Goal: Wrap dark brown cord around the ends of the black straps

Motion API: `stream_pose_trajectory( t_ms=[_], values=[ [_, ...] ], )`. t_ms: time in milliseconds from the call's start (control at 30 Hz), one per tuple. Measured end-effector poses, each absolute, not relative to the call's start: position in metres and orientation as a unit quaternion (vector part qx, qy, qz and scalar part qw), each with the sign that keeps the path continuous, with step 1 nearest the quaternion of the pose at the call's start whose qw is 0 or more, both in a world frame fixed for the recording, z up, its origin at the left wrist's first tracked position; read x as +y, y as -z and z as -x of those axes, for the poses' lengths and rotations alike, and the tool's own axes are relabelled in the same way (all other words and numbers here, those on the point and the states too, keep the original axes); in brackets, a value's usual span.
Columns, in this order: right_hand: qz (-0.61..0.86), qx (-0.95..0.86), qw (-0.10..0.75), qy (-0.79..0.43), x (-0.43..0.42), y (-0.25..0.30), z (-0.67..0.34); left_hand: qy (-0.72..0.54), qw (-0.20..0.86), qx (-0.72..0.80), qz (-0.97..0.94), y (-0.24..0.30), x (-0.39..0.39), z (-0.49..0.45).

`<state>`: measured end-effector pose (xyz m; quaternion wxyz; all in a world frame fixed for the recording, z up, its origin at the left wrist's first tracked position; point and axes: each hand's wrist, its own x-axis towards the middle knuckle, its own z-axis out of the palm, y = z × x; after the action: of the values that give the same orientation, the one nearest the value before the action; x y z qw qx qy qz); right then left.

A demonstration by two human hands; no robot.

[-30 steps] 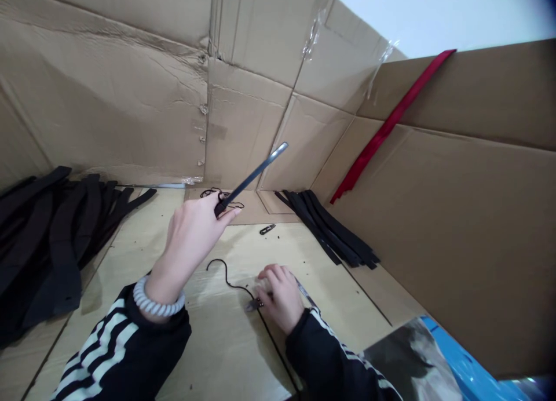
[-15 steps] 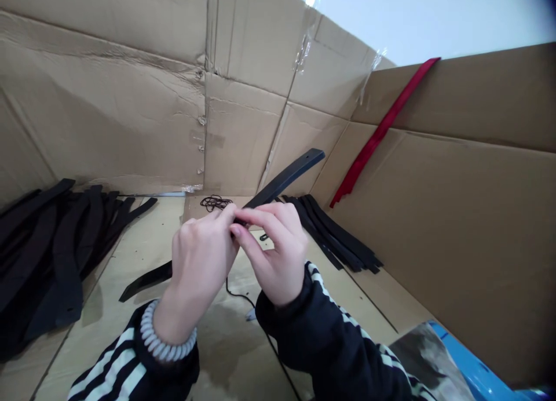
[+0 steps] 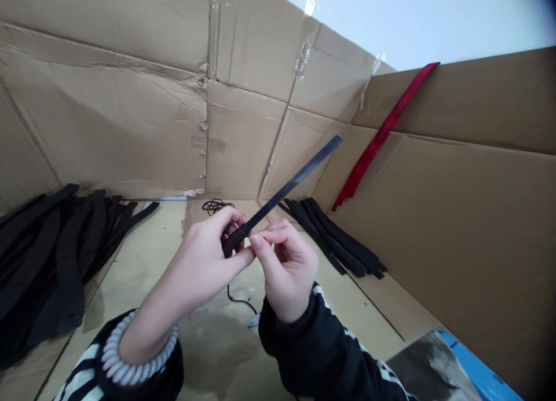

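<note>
1. The left hand (image 3: 202,262) is closed on the lower end of a narrow black strip (image 3: 282,195); its thumb and fingers pinch the strip, and the rest of it points up and away, over the pale wooden counter (image 3: 139,256).
2. The right hand (image 3: 289,273) is half closed just beside the left hand; its fingertips (image 3: 258,241) reach the strip's lower end; one cannot tell if they really grip it.
3. The strip seems light and rather stiff, because it does not sag; its flat faces may slip a little, so a pinch across them, near one end, looks the safest hold.
4. Around the hands lie a coil of thin black cord (image 3: 217,206), a thin black wire (image 3: 237,296), and two piles of black strips (image 3: 56,256) (image 3: 339,239); cardboard walls (image 3: 130,117) stand behind them, with a red strip (image 3: 382,137) along one wall.
</note>
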<state>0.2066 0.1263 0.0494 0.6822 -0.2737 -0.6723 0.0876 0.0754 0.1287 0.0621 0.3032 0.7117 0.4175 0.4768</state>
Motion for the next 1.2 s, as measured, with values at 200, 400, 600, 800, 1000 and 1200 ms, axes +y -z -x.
stream_pose_trajectory(
  t_ms=[200, 400, 600, 800, 1000, 1200],
  values=[
    [0.282, -0.643, 0.703, -0.118, 0.125, -0.057, -0.202, -0.504, 0.391, 0.281, -0.717, -0.06, 0.124, -0.069],
    [0.306, -0.572, 0.703, -0.292, 0.122, -0.068, -0.193, -0.514, 0.478, 0.24, -0.671, -0.061, 0.118, -0.07],
    [0.285, -0.623, 0.629, -0.367, 0.125, -0.069, -0.207, -0.509, 0.528, 0.234, -0.638, -0.065, 0.12, -0.073],
    [0.592, -0.736, 0.29, -0.154, 0.144, -0.037, -0.274, -0.528, 0.519, 0.244, -0.626, -0.062, 0.129, -0.074],
    [0.735, -0.674, 0.006, -0.072, 0.149, 0.019, -0.357, -0.538, 0.496, 0.261, -0.63, -0.062, 0.13, -0.07],
    [0.731, -0.667, -0.137, -0.049, 0.133, 0.048, -0.374, -0.532, 0.493, 0.255, -0.639, -0.062, 0.13, -0.069]
  ],
)
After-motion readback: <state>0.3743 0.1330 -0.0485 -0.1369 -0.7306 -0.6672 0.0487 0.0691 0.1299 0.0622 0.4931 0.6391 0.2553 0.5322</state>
